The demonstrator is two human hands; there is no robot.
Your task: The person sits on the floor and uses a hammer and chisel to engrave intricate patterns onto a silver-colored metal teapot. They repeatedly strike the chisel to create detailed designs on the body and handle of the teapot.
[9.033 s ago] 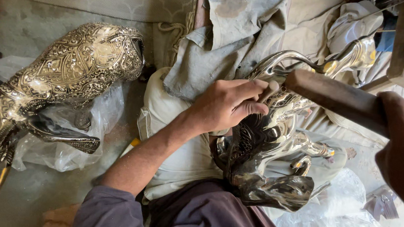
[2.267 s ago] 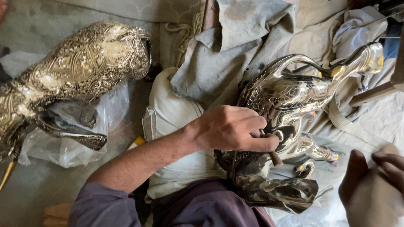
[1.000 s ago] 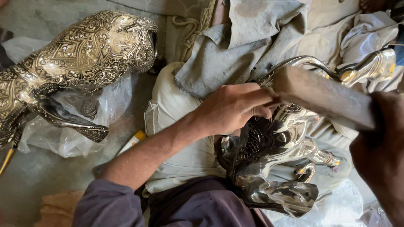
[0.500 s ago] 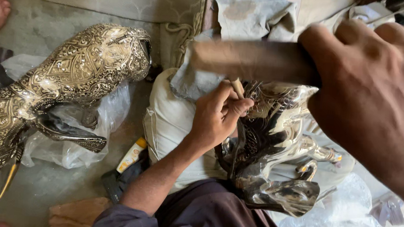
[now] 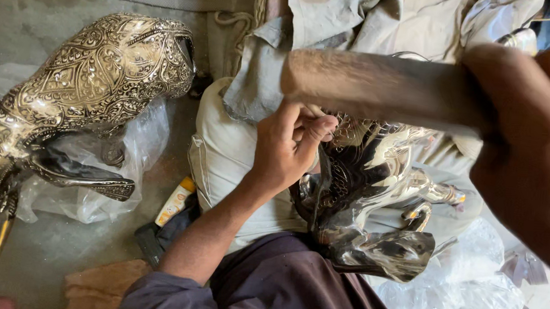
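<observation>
Left hand (image 5: 286,150) sits at the middle of the view, its fingers curled together and pinched at the tips against the top of a shiny silver metal figure (image 5: 376,210). Whatever slim thing those fingertips may grip is hidden behind the knuckles, so I cannot tell what it is, if there is one. The forearm runs down and left to a dark purple sleeve (image 5: 169,301) cut off by the near edge.

Right hand (image 5: 542,138) fills the right side, very close to the camera and blurred. It is wrapped shut around a wooden handle (image 5: 380,87) that reaches left across the view above the left hand; the handle is smeared by blur, its left end is a soft blunt shape, and no tool head can be made out. The hand's lower part runs off the right edge.

The silver figure lies just right of the left hand, resting against a pale cushion (image 5: 228,163) and grey cloth (image 5: 340,21). Its upper part is covered by the handle and the left hand, so its full shape is hard to read; a dark engraved patch and a broad polished base show nearer the lap.

Far left lies an ornate patterned metal figure (image 5: 96,79) on clear plastic sheet (image 5: 86,184), its lower end cut off at the left edge. A small yellow tube (image 5: 175,200) lies between it and the cushion.
</observation>
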